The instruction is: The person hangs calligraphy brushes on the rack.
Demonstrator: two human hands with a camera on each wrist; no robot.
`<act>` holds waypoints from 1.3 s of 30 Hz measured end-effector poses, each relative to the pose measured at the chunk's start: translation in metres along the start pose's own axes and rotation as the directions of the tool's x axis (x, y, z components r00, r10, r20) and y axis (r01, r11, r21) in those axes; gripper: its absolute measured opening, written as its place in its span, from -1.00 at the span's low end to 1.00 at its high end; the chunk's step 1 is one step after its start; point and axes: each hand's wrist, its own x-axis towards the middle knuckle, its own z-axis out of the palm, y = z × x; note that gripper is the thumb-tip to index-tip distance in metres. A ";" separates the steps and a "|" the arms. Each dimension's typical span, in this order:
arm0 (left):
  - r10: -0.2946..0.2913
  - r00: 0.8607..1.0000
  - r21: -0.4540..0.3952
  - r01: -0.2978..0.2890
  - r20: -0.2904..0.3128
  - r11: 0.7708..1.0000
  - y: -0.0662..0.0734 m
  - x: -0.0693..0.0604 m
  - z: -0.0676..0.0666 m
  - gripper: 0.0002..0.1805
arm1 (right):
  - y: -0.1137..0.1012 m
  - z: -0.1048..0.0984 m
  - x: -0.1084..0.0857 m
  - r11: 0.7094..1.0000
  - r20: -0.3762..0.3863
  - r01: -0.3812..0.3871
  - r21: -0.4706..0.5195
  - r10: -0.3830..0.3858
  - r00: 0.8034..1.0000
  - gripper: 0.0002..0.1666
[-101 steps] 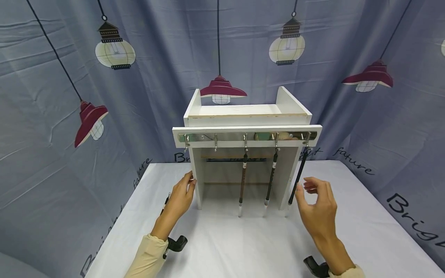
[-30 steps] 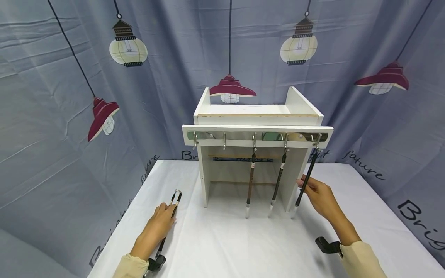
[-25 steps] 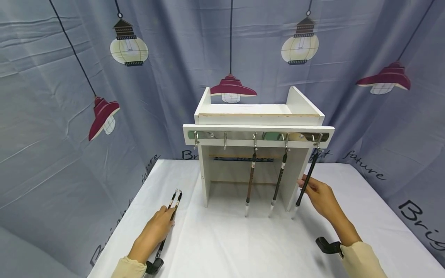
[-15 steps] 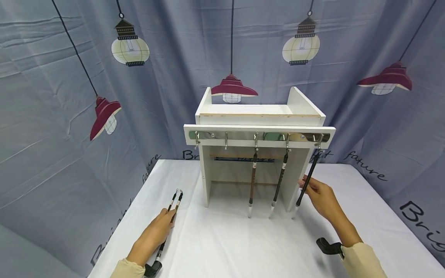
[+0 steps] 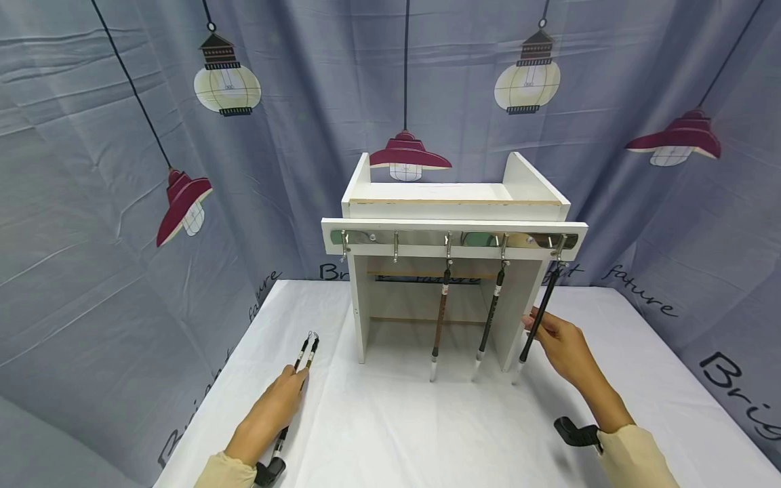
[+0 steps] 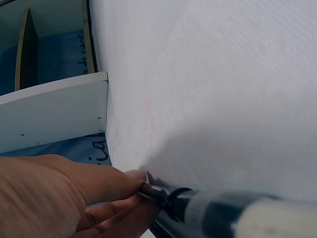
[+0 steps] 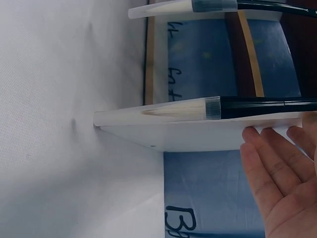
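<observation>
My left hand is low over the table at the left, its thumb and fingertips pinching a dark calligraphy brush with a pale covered tip. Two brush ends with hanging loops stick out past the fingers; the hand hides their middles. My right hand touches the right side panel of a white wooden stand with extended fingers, just behind the rightmost hanging brush. From the stand's hooks also hang a brown brush and a black brush, tips down in clear covers.
The hook rail spans the stand's front, its two left hooks bearing no brush. An open-topped compartment forms the stand's upper part. White cloth covers the table. A patterned blue-grey curtain surrounds it.
From the stand's left side, my left hand has moved down to the brushes on the table. My right hand has moved in to the right panel. Over the last half second both barely move.
</observation>
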 end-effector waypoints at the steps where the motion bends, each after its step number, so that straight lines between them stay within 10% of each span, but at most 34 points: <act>1: 0.006 1.000 0.005 -0.006 -0.011 1.000 0.001 0.000 0.001 -0.57 | 0.000 0.000 0.000 1.000 -0.001 0.000 -0.002 0.000 1.000 -0.16; 33: -0.085 0.995 -0.054 0.082 -0.058 0.995 0.007 -0.002 0.008 -0.51 | 0.000 0.001 0.001 1.000 -0.008 0.009 0.001 -0.009 1.000 -0.21; 39: -0.024 0.987 -0.044 0.018 -0.159 0.999 0.015 -0.007 -0.001 -0.46 | -0.001 0.000 0.000 1.000 -0.010 0.003 0.003 -0.003 1.000 -0.21</act>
